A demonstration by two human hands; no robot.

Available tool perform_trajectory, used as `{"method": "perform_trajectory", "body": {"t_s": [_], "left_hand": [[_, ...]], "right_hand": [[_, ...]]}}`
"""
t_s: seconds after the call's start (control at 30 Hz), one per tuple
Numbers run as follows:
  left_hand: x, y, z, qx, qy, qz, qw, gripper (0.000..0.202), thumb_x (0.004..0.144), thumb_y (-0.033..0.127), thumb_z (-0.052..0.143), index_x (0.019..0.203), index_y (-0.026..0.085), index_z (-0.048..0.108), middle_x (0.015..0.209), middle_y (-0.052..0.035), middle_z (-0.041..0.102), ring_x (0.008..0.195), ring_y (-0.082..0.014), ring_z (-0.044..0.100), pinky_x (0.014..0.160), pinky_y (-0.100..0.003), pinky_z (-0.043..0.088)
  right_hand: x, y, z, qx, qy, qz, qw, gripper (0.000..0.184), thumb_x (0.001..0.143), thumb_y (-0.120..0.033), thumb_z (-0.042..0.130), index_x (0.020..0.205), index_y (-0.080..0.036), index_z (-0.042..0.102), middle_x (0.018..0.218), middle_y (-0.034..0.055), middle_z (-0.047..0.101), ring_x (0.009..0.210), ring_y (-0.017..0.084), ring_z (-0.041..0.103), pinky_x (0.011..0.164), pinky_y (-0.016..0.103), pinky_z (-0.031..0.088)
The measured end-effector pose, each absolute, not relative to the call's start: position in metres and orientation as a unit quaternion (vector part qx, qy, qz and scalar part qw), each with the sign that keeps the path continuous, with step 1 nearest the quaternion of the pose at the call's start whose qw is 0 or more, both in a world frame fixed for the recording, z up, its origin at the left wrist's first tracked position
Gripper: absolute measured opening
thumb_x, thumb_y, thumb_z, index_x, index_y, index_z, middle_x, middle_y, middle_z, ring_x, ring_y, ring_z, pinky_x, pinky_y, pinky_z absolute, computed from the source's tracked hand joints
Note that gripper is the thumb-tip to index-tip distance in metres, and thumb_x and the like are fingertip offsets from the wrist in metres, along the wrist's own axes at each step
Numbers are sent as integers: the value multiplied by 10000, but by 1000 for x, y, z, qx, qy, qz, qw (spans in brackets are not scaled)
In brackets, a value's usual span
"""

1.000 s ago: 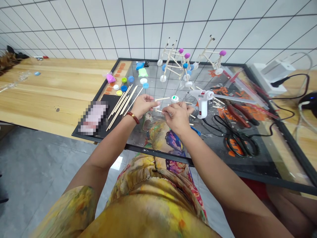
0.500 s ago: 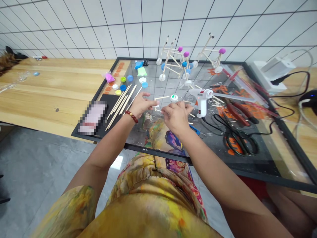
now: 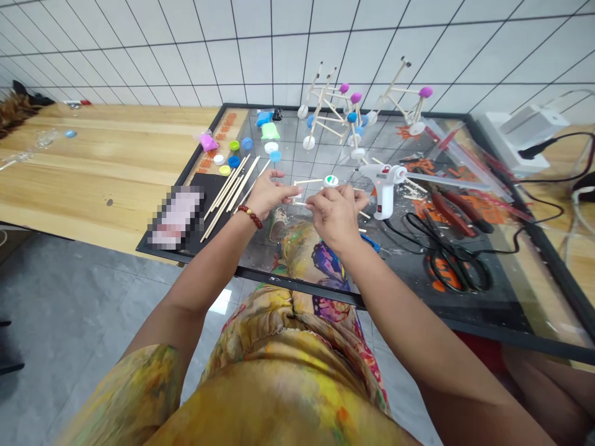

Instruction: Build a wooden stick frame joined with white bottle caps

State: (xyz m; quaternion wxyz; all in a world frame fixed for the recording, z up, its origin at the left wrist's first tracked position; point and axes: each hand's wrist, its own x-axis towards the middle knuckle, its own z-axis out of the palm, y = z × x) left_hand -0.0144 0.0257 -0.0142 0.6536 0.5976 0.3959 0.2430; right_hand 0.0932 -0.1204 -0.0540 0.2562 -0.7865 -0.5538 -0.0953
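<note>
A small frame of pale wooden sticks (image 3: 310, 181) lies between my two hands, above the glass board. My left hand (image 3: 266, 197), with a beaded bracelet at the wrist, holds its left corner between thumb and fingers. The fingers of my right hand (image 3: 335, 214) are pinched on the near stick (image 3: 300, 203), covering its right end. Just behind my right hand sits a white round cap with a green mark (image 3: 331, 180). A white glue gun (image 3: 385, 189) stands to the right of that hand.
Loose sticks (image 3: 229, 192) and coloured bottle caps (image 3: 233, 161) lie left. Stick models with cap wheels (image 3: 332, 118) stand at the back. Red-handled pliers (image 3: 453, 212), a coiled black cord (image 3: 458, 263) and a power strip (image 3: 515, 139) are right. Another person's leg shows lower right.
The view has shifted slightly, so everything sits a little to the right. Both hands keep their hold on the stick frame, with little visible movement.
</note>
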Motion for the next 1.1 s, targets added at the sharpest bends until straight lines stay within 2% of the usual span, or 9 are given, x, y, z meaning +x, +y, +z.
{"method": "perform_trajectory", "body": {"t_s": [0.13,0.3,0.5,0.63,0.8,0.93,1.1], "left_hand": [[-14,25,-16,609,390,242,647,520,706,46,891,1057,173,530,749,33,610,580,-114,631,649,-300,549],[-14,26,-22,625,383,238,637,562,675,67,916,1076,189,542,747,40,607,653,-128,649,697,-306,566],[-15,21,-16,645,401,226,610,575,675,83,923,1089,195,539,744,47,587,612,-127,630,661,-299,496],[-16,20,-12,673,408,228,572,539,698,94,910,1074,190,536,737,59,574,576,-104,574,636,-289,459],[-18,26,-15,668,409,227,579,580,670,128,940,1106,180,562,739,50,572,599,-121,586,665,-300,469],[-18,30,-17,637,395,246,614,605,622,132,969,1095,171,593,752,29,578,660,-148,626,708,-313,487],[-18,28,-12,617,389,252,636,575,650,67,926,1097,167,577,742,45,579,658,-128,627,714,-298,520]], "right_hand": [[91,-120,-51,-794,-551,-104,236,240,1015,-251,538,978,-286,773,1016,69,725,1071,298,477,888,468,226],[94,-120,-54,-785,-565,-110,229,247,1023,-297,536,939,-304,769,1005,73,721,1051,300,459,888,481,238],[93,-121,-54,-795,-560,-88,216,272,1033,-342,513,977,-294,774,1036,79,725,1082,304,460,924,496,228],[89,-122,-50,-800,-559,-62,211,224,1015,-384,555,1058,-296,757,1105,86,731,1123,320,446,929,489,211],[86,-123,-44,-798,-549,-62,243,248,939,-321,647,1169,-290,733,1195,111,711,1173,346,453,949,494,217],[89,-123,-44,-804,-521,-66,278,281,916,-357,652,1169,-268,731,1210,119,680,1187,366,494,971,506,269],[99,-118,-56,-842,-430,-45,321,473,858,-516,699,1244,-244,694,1247,174,668,1172,409,539,943,556,386]]}}
